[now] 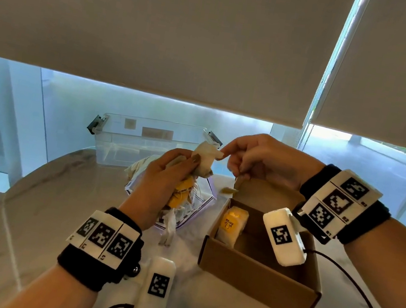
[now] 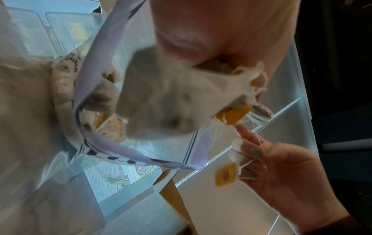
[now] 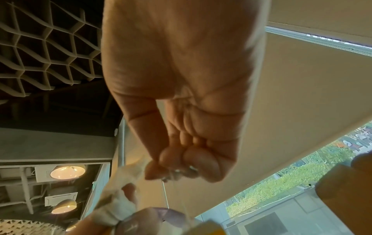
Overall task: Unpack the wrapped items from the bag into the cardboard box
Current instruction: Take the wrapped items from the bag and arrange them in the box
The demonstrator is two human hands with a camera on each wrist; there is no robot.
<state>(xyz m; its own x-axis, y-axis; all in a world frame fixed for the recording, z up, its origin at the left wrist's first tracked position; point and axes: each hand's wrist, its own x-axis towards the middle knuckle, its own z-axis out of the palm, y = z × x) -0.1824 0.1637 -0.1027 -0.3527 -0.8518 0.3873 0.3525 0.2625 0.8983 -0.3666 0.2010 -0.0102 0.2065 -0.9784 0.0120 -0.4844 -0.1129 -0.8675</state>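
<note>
Left hand (image 1: 163, 182) clenched round bunch (image 1: 201, 165) of soft white gauzy tea bags with strings and yellow paper tags, held above bag (image 1: 192, 205), left of box (image 1: 259, 264). Right hand (image 1: 254, 159) pinches one tea bag (image 2: 236, 148) and its string just above box's raised flap; yellow tag (image 2: 225, 176) dangles. Bag: clear crinkly plastic, purple edge, more tea bags inside. Box: brown corrugated cardboard, open, holds yellow-labelled packet (image 1: 232, 223) reading "RELAX" at left end. Clear plastic tub (image 1: 145, 144) behind bag.
</note>
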